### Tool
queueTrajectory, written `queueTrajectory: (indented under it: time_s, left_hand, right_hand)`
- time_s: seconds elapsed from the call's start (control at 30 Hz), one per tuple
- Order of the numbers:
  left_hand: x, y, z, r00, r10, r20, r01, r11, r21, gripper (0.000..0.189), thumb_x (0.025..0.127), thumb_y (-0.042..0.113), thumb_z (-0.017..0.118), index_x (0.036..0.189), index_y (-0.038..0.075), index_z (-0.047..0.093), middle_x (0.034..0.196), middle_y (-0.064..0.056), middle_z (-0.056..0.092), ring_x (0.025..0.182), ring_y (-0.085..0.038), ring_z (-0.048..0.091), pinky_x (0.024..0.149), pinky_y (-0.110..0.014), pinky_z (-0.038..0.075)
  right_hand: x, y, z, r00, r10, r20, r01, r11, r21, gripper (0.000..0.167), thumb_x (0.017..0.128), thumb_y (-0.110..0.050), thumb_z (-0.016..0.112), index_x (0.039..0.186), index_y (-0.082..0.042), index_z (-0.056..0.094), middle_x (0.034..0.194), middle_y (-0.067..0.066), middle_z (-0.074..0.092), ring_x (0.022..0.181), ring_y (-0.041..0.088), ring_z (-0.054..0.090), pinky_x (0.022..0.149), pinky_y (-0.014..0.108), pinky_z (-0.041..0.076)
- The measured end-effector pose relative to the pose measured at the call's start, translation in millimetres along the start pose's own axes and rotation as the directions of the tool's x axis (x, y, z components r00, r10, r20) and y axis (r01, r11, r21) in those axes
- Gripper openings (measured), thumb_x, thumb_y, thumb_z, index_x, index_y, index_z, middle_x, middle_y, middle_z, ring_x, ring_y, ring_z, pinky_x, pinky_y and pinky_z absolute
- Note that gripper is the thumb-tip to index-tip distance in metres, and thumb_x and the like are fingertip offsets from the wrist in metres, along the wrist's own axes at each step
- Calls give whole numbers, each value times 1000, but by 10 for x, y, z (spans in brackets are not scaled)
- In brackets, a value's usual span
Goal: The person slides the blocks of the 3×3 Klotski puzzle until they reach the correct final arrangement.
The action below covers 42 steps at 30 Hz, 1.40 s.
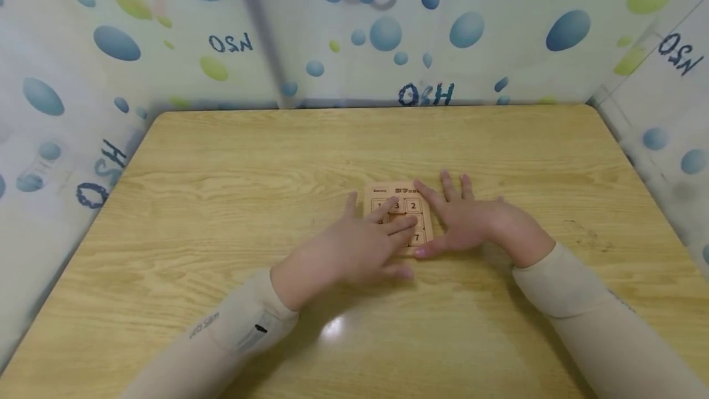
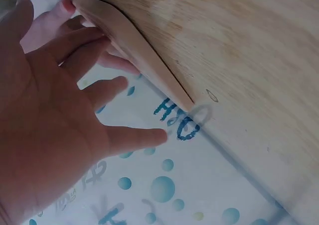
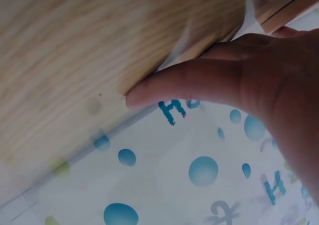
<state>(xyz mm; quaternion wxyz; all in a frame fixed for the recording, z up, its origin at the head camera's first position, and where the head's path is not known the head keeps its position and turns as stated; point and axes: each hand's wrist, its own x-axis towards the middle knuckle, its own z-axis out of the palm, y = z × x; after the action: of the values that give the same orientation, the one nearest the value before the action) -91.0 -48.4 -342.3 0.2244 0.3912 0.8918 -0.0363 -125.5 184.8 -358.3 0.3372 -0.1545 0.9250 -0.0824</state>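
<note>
A wooden number sliding puzzle (image 1: 370, 189) lies flat on the table, its tiles 1, 3, 2 and 7 showing. My left hand (image 1: 365, 248) reaches over it from the left with fingers spread and fairly straight, fingertips over the tiles; they cover part of the middle and lower rows. At the right side, my right hand (image 1: 465, 223) holds the puzzle between thumb and index finger, thumb at the lower right corner, index at the upper right. Its other fingers stretch away over the table. The left wrist view shows the puzzle's side edge (image 2: 154, 68) beyond the left fingers.
The wood-grain table (image 1: 249, 159) extends around the puzzle on all sides. A pale curtain-like sheet (image 1: 354, 29) with blue and green spots and lettering stands behind the table and along both sides.
</note>
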Motion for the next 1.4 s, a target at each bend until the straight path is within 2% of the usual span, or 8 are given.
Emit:
queueTrajectory:
  time_s: [0.23, 0.33, 0.53, 0.67, 0.93, 1.03, 1.2, 1.4]
  left_hand:
    - [-160, 23, -41, 993, -109, 49, 110, 994, -11, 84, 102, 78, 40, 169, 28, 32, 177, 14, 20, 169, -27, 0, 123, -84, 5]
    - [-194, 17, -86, 990, -123, 62, 125, 992, -31, 82, 102, 76, 42, 167, 27, 38, 177, 14, 24, 169, -27, 0, 123, -84, 4]
    - [11, 15, -133, 999, -48, -19, 48, 999, -3, 82, 103, 76, 39, 169, 26, 34, 178, 10, 23, 170, -27, 4, 124, -83, 9]
    - [154, 27, -127, 999, -44, -19, 44, 999, 20, 82, 104, 76, 35, 170, 27, 30, 180, 10, 16, 170, -27, 3, 125, -82, 10]
    - [37, 127, -108, 997, -29, 71, 36, 995, -97, 86, 102, 78, 40, 170, 27, 29, 180, 12, 11, 169, -24, -3, 123, -84, 2]
    - [-1, 112, -121, 996, -70, 51, 73, 996, -56, 88, 101, 79, 39, 170, 25, 27, 180, 10, 12, 169, -24, -2, 124, -84, 2]
    - [6, 29, -131, 981, -192, 6, 191, 980, 55, 89, 101, 80, 36, 170, 24, 30, 179, 8, 20, 170, -29, 2, 123, -85, 8]
    - [140, 53, -113, 989, -149, -14, 150, 988, 25, 89, 101, 81, 35, 169, 25, 31, 179, 8, 19, 170, -27, 2, 121, -87, 7]
  right_hand:
    - [-9, -25, -7, 1000, 1, -7, -1, 1000, -3, 135, 76, -94, 63, 170, -37, -14, 173, 25, -29, 157, 61, -22, 96, 102, 1]
    - [-6, -30, -12, 1000, 2, -10, -2, 1000, -9, 134, 76, -94, 63, 170, -37, -14, 173, 25, -29, 157, 61, -21, 96, 102, 1]
    - [17, -1, -7, 1000, 8, 11, -8, 1000, 3, 136, 75, -94, 64, 170, -37, -15, 173, 24, -30, 157, 60, -24, 96, 102, 0]
    - [26, 17, 4, 1000, 4, 28, -5, 1000, 12, 139, 72, -95, 65, 170, -37, -14, 173, 25, -30, 156, 62, -24, 94, 103, 1]
    - [6, -9, -20, 1000, -5, 14, 5, 1000, 4, 133, 78, -90, 65, 171, -35, -13, 173, 27, -29, 155, 64, -23, 93, 103, 3]
    - [-5, -23, -25, 1000, -4, 8, 4, 1000, 2, 133, 79, -91, 65, 171, -35, -12, 173, 28, -28, 156, 64, -22, 93, 103, 3]
    - [-14, -36, -26, 1000, -4, -1, 4, 1000, -11, 134, 77, -92, 64, 171, -34, -13, 173, 28, -27, 156, 63, -21, 94, 103, 5]
    - [-15, -28, -33, 1000, -9, 10, 10, 1000, -2, 135, 77, -92, 65, 171, -35, -14, 173, 28, -28, 156, 64, -22, 93, 103, 5]
